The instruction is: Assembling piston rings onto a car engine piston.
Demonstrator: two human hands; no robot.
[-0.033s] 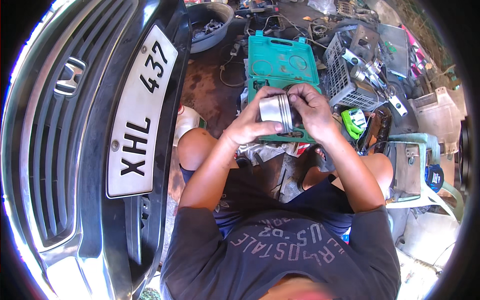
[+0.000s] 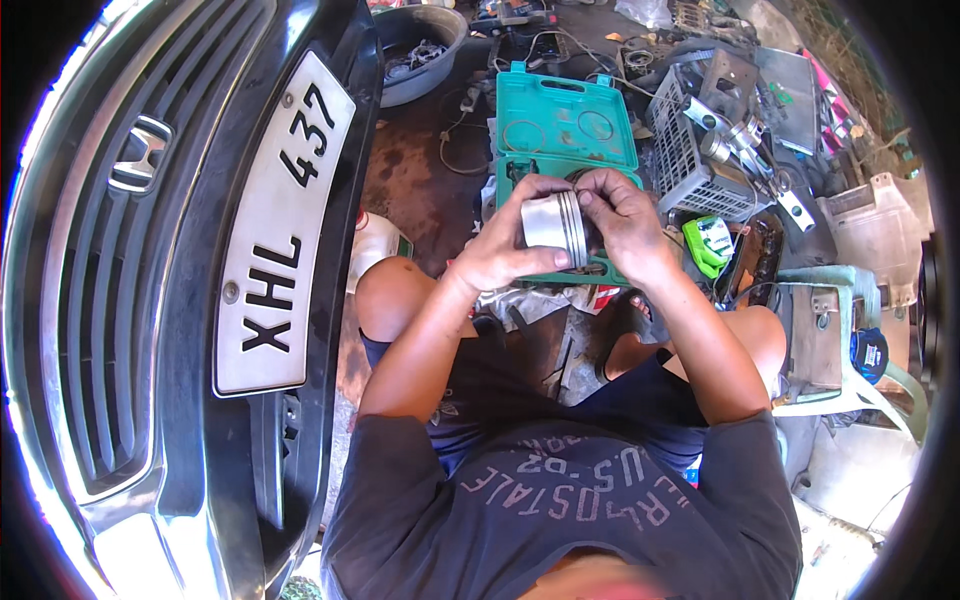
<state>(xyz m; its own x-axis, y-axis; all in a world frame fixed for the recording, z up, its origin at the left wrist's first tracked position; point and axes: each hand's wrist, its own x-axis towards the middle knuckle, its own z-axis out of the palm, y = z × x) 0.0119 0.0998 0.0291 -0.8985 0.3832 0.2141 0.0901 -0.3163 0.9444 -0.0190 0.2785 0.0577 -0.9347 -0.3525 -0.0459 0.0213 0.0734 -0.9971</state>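
A silvery engine piston (image 2: 545, 222) lies on its side in my hands, its ring grooves facing right. My left hand (image 2: 495, 245) wraps around it from the left, fingers over the top and thumb below. On the grooved end, my right hand (image 2: 630, 222) pinches the upper edge with thumb and forefinger. Whether those fingers grip a ring itself is too small to tell. Behind and beneath the hands is an opened teal tool case (image 2: 565, 105), its lid raised; the hands hide much of its lower half.
A car's front bumper (image 2: 330, 200) fills the left side. Right of the case sits a grey plastic crate (image 2: 670, 150), with pistons on connecting rods (image 2: 740, 145) over it. A grey basin (image 2: 430, 80) holds parts at the back. A pale green chair (image 2: 860, 285) stands right.
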